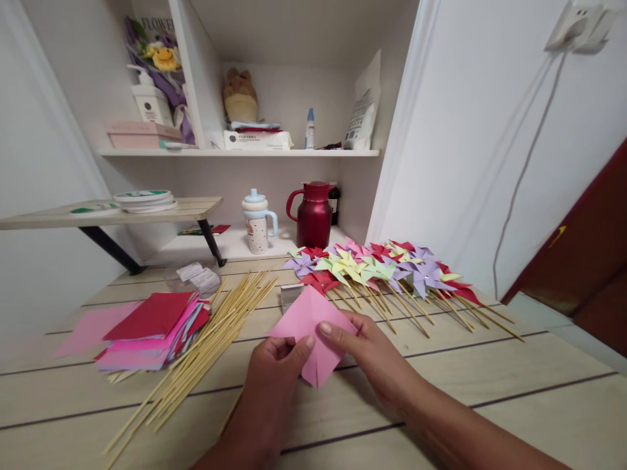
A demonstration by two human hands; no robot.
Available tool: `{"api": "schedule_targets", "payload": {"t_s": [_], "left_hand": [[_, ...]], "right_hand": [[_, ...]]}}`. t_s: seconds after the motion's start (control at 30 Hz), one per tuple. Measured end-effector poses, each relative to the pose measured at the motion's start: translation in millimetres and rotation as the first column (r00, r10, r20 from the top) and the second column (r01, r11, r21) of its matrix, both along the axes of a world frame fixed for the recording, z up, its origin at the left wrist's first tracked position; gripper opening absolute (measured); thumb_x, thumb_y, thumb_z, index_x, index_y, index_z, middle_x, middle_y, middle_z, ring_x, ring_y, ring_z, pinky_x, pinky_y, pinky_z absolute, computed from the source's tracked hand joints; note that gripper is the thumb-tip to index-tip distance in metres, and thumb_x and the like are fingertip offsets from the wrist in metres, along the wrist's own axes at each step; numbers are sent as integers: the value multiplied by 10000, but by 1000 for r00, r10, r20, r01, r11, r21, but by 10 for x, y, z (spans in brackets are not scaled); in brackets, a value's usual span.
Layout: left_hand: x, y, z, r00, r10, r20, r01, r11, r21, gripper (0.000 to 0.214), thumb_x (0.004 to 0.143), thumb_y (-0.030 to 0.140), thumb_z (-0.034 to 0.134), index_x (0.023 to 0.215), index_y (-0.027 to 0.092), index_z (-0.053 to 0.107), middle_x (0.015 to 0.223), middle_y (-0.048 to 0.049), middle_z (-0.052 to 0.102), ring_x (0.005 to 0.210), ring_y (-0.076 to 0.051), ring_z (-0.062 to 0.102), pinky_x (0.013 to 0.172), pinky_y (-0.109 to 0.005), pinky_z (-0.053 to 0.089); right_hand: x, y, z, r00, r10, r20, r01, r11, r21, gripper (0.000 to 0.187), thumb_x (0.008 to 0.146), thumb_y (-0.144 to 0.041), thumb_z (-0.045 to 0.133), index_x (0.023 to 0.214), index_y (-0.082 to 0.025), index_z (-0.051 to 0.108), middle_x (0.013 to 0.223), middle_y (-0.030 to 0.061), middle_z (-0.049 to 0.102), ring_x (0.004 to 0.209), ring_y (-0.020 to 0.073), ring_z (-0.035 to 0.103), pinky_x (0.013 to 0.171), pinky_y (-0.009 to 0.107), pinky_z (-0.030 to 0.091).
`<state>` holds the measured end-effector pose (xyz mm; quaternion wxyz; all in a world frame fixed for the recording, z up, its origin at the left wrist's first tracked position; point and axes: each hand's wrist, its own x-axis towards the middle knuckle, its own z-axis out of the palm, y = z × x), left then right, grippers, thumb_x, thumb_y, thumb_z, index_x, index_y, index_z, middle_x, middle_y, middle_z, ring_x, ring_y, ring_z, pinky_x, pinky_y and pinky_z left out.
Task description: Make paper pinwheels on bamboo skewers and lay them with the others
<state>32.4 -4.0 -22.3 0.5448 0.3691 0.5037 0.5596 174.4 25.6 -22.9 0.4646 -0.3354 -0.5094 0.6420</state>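
Shelves [230, 154]: I saw them across the top of the frame, from the upper left to just right of centre.
Table [470, 398]: its pale boards, split by dark lines, ran across the lower half of my view.
Pinwheels [424, 281]: I had a heap of them right of centre, in red, purple, pink, pale green and yellow, sticks slanting toward the lower right.
Loose sticks [206, 352]: these lay slantwise from near the centre to the lower left.
Paper stack [151, 320]: it sat at the left, red uppermost, pink and lilac below, against the sticks.
Right hand [377, 352]: thumb on the front of a pink sheet [311, 313], other fingers behind, pinching its right side.
Left hand [277, 365]: thumb over curled fingers, pinching the sheet's lower left edge.
Pink sheet: I had it just below centre, between both hands, one corner up, creases showing.
Red jug [314, 219]: upright in the middle, behind the pinwheels.
Cup [257, 228]: upright, left of the jug.
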Motion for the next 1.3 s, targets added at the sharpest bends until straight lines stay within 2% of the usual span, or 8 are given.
{"api": "schedule_targets", "payload": {"t_s": [0.3,0.5,0.6,0.67,0.83,1.03,1.13,1.3], "left_hand": [[22,14,17,999,-35,31,35,999,-6,243,619,353,796,746,153,740,701,-48,743,663,-203,663,667,-300,493],[-13,-29,-55,980,-166,114,153,982,114,375,805,447,673,1029,151,726,1072,-108,741,998,-259,657,885,-365,487],[-15,-24,-108,969,-188,159,159,971,179,421,885,478,561,1156,177,679,1199,-112,697,1111,-260,616,976,-401,449],[-9,-15,-125,972,-176,156,145,970,193,417,891,486,546,1150,187,678,1223,-106,686,1130,-257,608,990,-404,444],[-7,-18,-97,981,-168,99,149,973,175,301,833,434,644,944,167,729,1172,-94,709,1089,-260,625,963,-369,461],[-4,-43,-62,966,-227,119,207,965,159,329,850,379,642,1069,146,719,1080,-99,738,979,-234,651,865,-338,485],[12,-47,-58,975,-200,100,189,976,108,350,811,399,689,1025,126,735,1031,-110,747,918,-232,659,832,-337,490],[14,-15,-71,968,-202,146,187,976,109,352,803,410,695,1009,129,749,962,-110,758,869,-221,665,817,-333,493]], "right_hand": [[7,44,-48,998,-42,46,43,999,-25,357,683,-416,811,814,-95,722,716,69,714,605,158,596,605,278,447],[17,58,-19,991,-131,-2,131,991,-4,355,685,-402,812,845,-96,731,746,79,727,644,182,615,629,296,460],[30,74,-4,986,-162,-45,162,987,0,386,675,-421,814,876,-101,734,742,78,726,659,200,624,648,313,467],[40,79,-11,981,-188,-39,189,981,30,370,680,-423,809,854,-106,728,728,67,714,642,188,605,628,300,451],[39,59,-50,984,-174,38,170,982,80,317,704,-407,791,798,-116,705,685,25,666,602,148,540,585,266,403],[16,37,-37,989,-122,83,114,989,96,310,729,-411,767,760,-117,673,646,2,606,582,127,494,567,251,369],[14,33,-47,990,-116,83,109,990,86,321,732,-414,767,776,-111,671,661,7,607,588,125,494,565,250,372],[13,19,-67,991,-102,82,96,992,81,330,739,-425,765,797,-112,679,671,11,617,593,127,504,574,252,387]]}}
